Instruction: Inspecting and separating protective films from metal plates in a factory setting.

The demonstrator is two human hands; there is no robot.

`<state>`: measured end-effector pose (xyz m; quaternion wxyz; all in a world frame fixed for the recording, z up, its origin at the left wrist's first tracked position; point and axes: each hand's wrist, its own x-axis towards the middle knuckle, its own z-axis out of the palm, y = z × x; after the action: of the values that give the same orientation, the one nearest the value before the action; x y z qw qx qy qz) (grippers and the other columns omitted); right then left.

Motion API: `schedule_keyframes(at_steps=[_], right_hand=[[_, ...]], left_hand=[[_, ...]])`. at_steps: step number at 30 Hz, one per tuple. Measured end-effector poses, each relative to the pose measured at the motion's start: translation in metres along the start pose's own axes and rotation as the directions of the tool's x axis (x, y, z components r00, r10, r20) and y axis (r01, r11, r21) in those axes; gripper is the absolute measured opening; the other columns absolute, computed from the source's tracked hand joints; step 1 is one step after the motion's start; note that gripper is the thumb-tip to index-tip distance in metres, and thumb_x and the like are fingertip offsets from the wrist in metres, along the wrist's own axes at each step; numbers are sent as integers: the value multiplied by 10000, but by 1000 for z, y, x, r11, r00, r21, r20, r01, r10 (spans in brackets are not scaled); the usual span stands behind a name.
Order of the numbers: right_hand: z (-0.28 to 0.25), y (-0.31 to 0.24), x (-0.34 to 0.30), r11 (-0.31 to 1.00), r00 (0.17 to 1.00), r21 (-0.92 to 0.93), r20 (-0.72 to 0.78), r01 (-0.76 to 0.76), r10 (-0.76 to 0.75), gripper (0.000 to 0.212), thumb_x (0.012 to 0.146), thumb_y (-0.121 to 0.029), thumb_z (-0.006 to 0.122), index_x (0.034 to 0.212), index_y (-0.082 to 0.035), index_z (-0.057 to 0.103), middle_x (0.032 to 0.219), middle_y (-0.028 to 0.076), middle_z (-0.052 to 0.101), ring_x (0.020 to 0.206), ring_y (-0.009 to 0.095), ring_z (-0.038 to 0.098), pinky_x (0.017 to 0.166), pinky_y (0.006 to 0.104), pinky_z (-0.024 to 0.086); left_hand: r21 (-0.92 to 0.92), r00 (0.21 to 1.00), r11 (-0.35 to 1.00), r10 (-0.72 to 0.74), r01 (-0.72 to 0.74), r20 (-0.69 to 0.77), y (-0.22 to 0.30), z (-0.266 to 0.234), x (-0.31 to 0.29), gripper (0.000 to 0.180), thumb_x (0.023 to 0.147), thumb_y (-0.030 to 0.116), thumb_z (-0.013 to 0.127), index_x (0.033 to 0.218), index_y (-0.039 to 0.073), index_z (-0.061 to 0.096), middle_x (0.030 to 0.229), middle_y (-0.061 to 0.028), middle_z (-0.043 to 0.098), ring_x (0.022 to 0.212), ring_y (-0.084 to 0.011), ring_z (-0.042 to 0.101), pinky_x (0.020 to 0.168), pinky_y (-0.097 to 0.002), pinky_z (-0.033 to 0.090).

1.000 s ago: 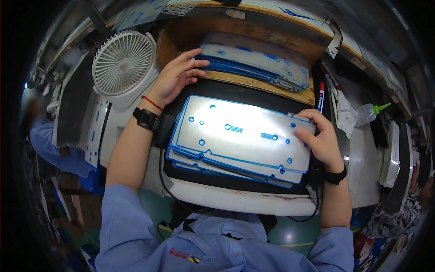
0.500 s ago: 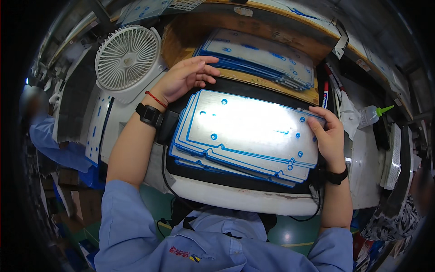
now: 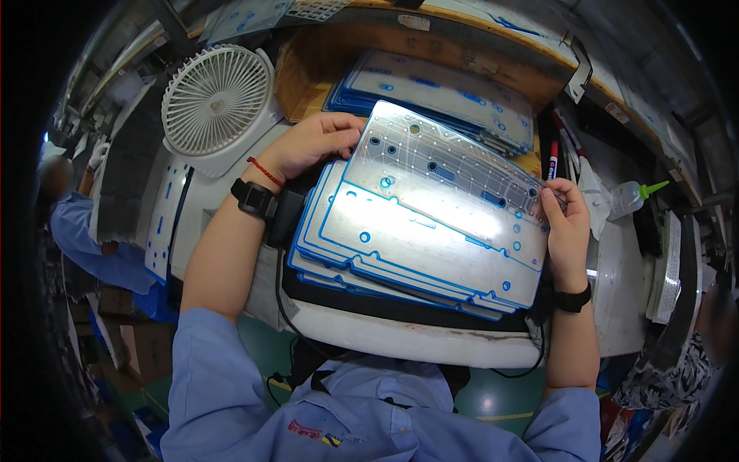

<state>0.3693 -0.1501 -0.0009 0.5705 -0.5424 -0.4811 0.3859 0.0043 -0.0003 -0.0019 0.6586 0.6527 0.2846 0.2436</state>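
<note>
A thin, see-through sheet (image 3: 462,173) with fine lines, dots and dark holes slants over a stack of silvery plates (image 3: 416,250) with blue outlines. My left hand (image 3: 327,141) pinches the sheet's far left side between thumb and bent fingers. At its right end my right hand (image 3: 566,219) grips the edge, thumb on top and fingers curled behind. Where the sheet's near edge meets the top plate is hard to tell because of glare. The plates lie slightly fanned on a black mat (image 3: 339,289) in front of me.
Behind the stack, a wooden box (image 3: 308,65) holds more blue-edged plates (image 3: 431,85). A white fan (image 3: 218,100) stands at the far left. To the right are a red marker (image 3: 553,158), a white cloth (image 3: 589,196) and a green-tipped bottle (image 3: 627,199). A cable (image 3: 282,296) hangs near the table edge.
The see-through sheet now shows raised at an angle over the stack. My left hand has closed on its left side, after hovering open beside the wooden box. My right hand stays at the right end.
</note>
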Motion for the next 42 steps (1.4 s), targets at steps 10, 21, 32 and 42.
schedule_keyframes(at_steps=[10,21,32,42], right_hand=[[4,-2,2,984,999,179,-43,-16,24,149,941,-146,534,1024,-25,563,783,-22,577,686,40,515,644,168,403],[-2,1,0,999,999,35,-35,-8,9,129,925,-149,566,965,-28,590,688,-51,535,614,21,452,586,168,365],[-7,2,2,968,992,244,-125,55,-25,202,934,-132,537,1075,8,572,1009,82,629,832,113,606,726,217,469],[1,-3,-1,991,989,72,-104,111,-103,350,872,-10,580,1213,40,514,970,56,610,808,89,598,652,195,478]], left_hand=[[-190,984,980,18,-53,-178,-9,-10,6,152,900,180,599,986,57,624,833,25,619,727,-38,545,677,-184,446],[-263,984,958,74,-115,-164,-10,-15,5,169,939,196,539,1023,64,605,839,14,620,707,-43,545,641,-173,414],[-307,970,940,76,-147,-230,-5,-10,3,250,967,176,463,1156,28,536,1062,-82,622,928,-144,609,783,-249,490],[-95,973,994,39,-62,-229,-1,-2,4,248,919,165,562,1128,34,585,920,-4,645,787,-35,561,690,-170,444]])
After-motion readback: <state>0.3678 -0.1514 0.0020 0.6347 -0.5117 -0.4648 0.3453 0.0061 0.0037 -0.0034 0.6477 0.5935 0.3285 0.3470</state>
